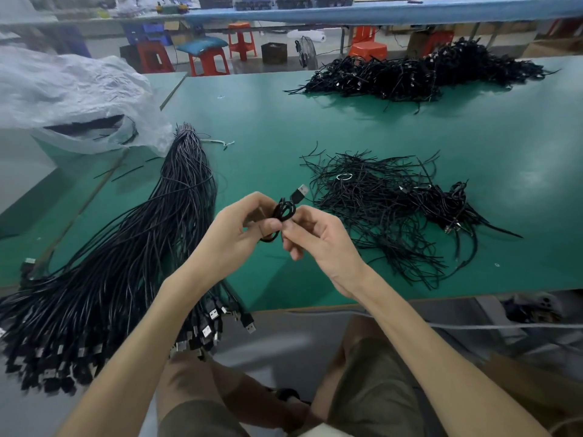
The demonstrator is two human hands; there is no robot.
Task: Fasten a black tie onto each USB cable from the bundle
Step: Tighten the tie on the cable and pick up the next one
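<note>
The left hand (243,228) and the right hand (318,241) met above the near middle of the surface (268,127). Both had fingers curled, pinching one coiled cable (285,212) between them, and its plug (300,193) stuck out toward 1 o'clock. Whether a tie already wrapped the coil could not be told, since it was black on black and the fingers covered the waist of the loop. By my reading, the step in hand was binding this one cable.

At 3 o'clock from the hands, near them, lay a loose heap of ties (388,209), with what looked like a few cables mixed in at its right side. From 9 o'clock down to 7 o'clock lay the bundle (142,247), thick, with its plugs fanned over the near edge of the surface. At 1 o'clock, well apart at the far edge, sat a pile of wound cables (426,70), seemingly the finished ones. A plastic bag (63,96) slumped at 10 o'clock.

Judging from these heaps, a fair share was done. The bundle held many more cables, though, so most of the work seemed left.
</note>
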